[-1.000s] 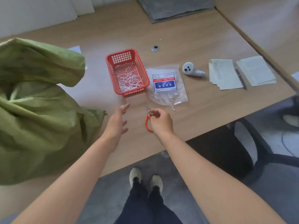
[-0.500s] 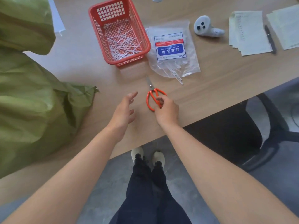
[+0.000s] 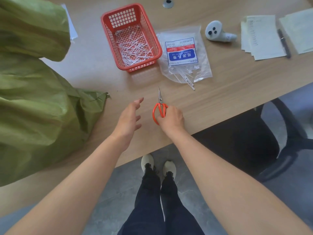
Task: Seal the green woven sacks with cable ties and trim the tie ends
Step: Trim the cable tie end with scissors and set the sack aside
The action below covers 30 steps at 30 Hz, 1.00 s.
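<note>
Soft even daylight, wide-angle edge distortion

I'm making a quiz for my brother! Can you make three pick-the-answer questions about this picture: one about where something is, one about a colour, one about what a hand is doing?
1. Where is the red basket?
A left of the cable-tie bag
B right of it
C on top of it

2. What colour are the handles of the scissors?
A blue
B orange
C black

3. What is the right hand doing?
A gripping the scissors
B lying open and flat
C making an empty fist

Answers: 1 A, the basket stands left of the bag; 2 B, both loops are orange; 3 A, it curls round the handles.
</note>
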Tool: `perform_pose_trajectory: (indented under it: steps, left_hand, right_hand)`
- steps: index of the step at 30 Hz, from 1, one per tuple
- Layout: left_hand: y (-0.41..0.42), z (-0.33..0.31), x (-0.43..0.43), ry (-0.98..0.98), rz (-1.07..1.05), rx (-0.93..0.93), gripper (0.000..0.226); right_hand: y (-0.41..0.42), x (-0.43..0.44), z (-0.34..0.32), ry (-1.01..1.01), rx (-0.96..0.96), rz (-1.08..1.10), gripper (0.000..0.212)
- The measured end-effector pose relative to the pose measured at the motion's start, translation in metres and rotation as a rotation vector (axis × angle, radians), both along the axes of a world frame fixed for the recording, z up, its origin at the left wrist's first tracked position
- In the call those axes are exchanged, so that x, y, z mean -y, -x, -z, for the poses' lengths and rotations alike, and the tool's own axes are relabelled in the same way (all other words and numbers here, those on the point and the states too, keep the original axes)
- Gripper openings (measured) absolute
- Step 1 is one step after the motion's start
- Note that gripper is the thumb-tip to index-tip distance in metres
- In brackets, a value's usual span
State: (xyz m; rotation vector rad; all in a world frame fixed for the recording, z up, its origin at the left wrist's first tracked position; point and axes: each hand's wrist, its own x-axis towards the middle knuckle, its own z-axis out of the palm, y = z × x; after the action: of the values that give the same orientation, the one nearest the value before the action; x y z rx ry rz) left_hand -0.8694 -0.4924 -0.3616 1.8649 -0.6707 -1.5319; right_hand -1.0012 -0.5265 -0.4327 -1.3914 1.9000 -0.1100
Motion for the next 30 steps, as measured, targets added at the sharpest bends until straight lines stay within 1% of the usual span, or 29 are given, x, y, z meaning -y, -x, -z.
perform_pose_trajectory:
  steps: [4, 6, 9, 12, 13, 16, 17, 18, 22, 23, 24, 27, 30]
  left_hand:
    - [-0.001, -0.023, 0.001, 0.045, -0.007, 0.027, 0.045]
    - [-0.002, -0.04, -0.002, 0.082, -0.003, 0.042, 0.046]
    - [-0.002, -0.071, -0.005, 0.138, -0.001, 0.053, 0.05]
    - [-0.003, -0.106, -0.006, 0.187, -0.027, 0.046, 0.066]
    - [-0.003, -0.119, -0.006, 0.21, -0.034, 0.047, 0.07]
    - [-0.001, -0.156, -0.007, 0.301, -0.039, 0.026, 0.084]
    - [-0.002, -0.167, -0.006, 0.327, -0.048, 0.012, 0.09]
    - [-0.002, -0.178, -0.006, 0.354, -0.061, 0.001, 0.089]
    - [-0.005, -0.215, -0.004, 0.472, -0.096, -0.041, 0.049]
    - [-0.006, -0.222, -0.004, 0.497, -0.108, -0.041, 0.041]
    - [-0.008, -0.229, -0.005, 0.519, -0.119, -0.036, 0.039]
    - [-0.018, -0.247, -0.009, 0.571, -0.138, -0.006, 0.043]
    - [-0.034, -0.258, -0.017, 0.598, -0.166, 0.03, 0.063]
  right_hand:
    - [-0.004, -0.003, -0.021, -0.029, 0.275, 0.141, 0.02]
    - [-0.008, -0.006, -0.041, 0.014, 0.417, 0.201, 0.021]
    - [-0.013, -0.006, -0.071, 0.121, 0.609, 0.237, 0.01]
    - [-0.013, -0.004, -0.107, 0.196, 0.752, 0.248, 0.028]
    - [-0.013, -0.003, -0.119, 0.213, 0.794, 0.247, 0.03]
    - [-0.014, 0.0, -0.151, 0.254, 0.912, 0.256, 0.018]
    - [-0.015, 0.002, -0.162, 0.268, 0.941, 0.261, 0.015]
    - [-0.015, 0.004, -0.172, 0.278, 0.964, 0.258, 0.014]
    - [-0.015, 0.011, -0.214, 0.355, 0.983, 0.206, 0.013]
    - [-0.015, 0.012, -0.224, 0.376, 0.985, 0.196, 0.011]
    - [-0.016, 0.012, -0.234, 0.398, 0.986, 0.182, 0.008]
    - [-0.02, 0.013, -0.262, 0.458, 0.983, 0.13, 0.007]
    - [-0.029, 0.011, -0.283, 0.498, 1.022, 0.089, 0.013]
